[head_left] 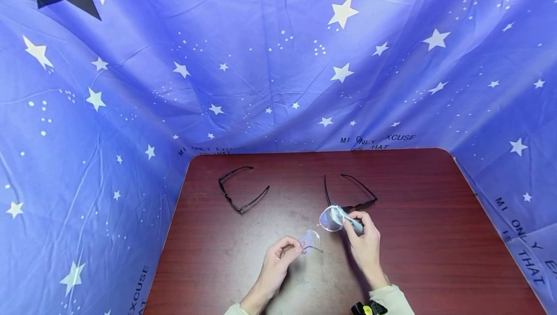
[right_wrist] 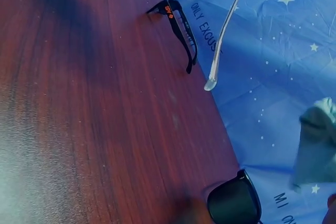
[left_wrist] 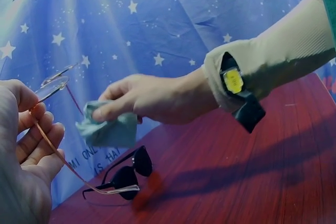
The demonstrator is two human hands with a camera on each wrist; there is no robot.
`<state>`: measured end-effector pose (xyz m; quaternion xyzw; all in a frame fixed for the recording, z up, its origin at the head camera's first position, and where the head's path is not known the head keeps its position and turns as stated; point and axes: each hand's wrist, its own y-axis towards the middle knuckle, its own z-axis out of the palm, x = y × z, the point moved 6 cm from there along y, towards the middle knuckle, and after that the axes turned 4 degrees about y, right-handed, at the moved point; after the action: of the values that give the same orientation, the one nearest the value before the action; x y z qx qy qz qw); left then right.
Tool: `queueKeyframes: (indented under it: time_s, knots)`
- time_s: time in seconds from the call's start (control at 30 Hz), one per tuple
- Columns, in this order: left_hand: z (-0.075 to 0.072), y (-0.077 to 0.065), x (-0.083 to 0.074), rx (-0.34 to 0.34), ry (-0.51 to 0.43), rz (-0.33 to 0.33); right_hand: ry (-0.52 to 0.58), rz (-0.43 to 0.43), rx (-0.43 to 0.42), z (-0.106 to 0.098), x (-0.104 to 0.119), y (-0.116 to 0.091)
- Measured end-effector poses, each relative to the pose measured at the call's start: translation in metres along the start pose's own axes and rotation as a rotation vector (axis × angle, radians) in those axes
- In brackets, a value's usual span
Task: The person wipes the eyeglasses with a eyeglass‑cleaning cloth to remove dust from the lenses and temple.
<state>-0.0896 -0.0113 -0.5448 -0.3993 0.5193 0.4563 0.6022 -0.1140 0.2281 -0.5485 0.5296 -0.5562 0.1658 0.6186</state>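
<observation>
My left hand [head_left: 277, 255] pinches a pair of thin metal-framed eyeglasses [head_left: 310, 240] near one hinge, above the table. Their lenses look clear with a violet sheen, and one slim temple [left_wrist: 58, 150] runs down past my palm in the left wrist view. In my right hand [head_left: 365, 242] is a pale blue-green cloth [left_wrist: 111, 129], gripped between thumb and fingers. From the head view the cloth overlaps the far lens [head_left: 329, 220]; part of it shows through the glass. The right wrist view catches only a corner of the cloth [right_wrist: 317, 150] and one temple tip [right_wrist: 211, 83].
Black sunglasses [head_left: 363, 205] lie on the table just beyond my right hand, temples spread. Another black pair of glasses [head_left: 225, 193] rests at the back left, also unfolded. A blue star-patterned curtain [head_left: 270, 73] surrounds the dark red wooden table [head_left: 426, 237] at the back and sides.
</observation>
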Motion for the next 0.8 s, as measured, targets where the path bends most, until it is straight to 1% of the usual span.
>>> queueKeyframes:
  time_s: [0.1,0.2,0.3,0.37,0.43,0.53,0.57,0.63,0.73,0.8]
  knots:
    - [-0.003,0.001,0.000,-0.010,-0.014,0.007,0.078,-0.019,0.018,-0.001,0.008,-0.003]
    - [-0.005,0.001,0.000,-0.011,-0.033,0.022,0.135,-0.074,0.010,-0.005,0.018,-0.004]
    - [-0.006,0.001,0.000,-0.001,-0.050,0.035,0.150,-0.151,0.005,-0.009,0.035,-0.003]
    - [-0.006,0.000,-0.001,0.003,-0.056,0.040,0.164,-0.204,0.031,-0.009,0.048,-0.002]
    - [-0.006,0.000,-0.001,0.000,-0.057,0.043,0.188,-0.252,0.075,-0.008,0.059,0.000]
    - [-0.006,0.001,-0.001,-0.009,-0.053,0.041,0.238,-0.296,0.119,-0.006,0.065,0.000]
    - [-0.007,0.000,-0.001,-0.010,-0.053,0.039,0.253,-0.300,0.114,-0.006,0.063,0.000]
    - [-0.007,0.000,0.000,-0.006,-0.051,0.030,0.278,-0.289,0.071,-0.008,0.056,0.001]
    - [-0.006,0.000,0.001,0.014,-0.046,0.025,0.357,-0.225,-0.027,-0.012,0.042,0.004]
    - [-0.006,-0.001,0.001,0.036,-0.023,0.031,0.417,-0.179,-0.071,-0.012,0.036,0.007]
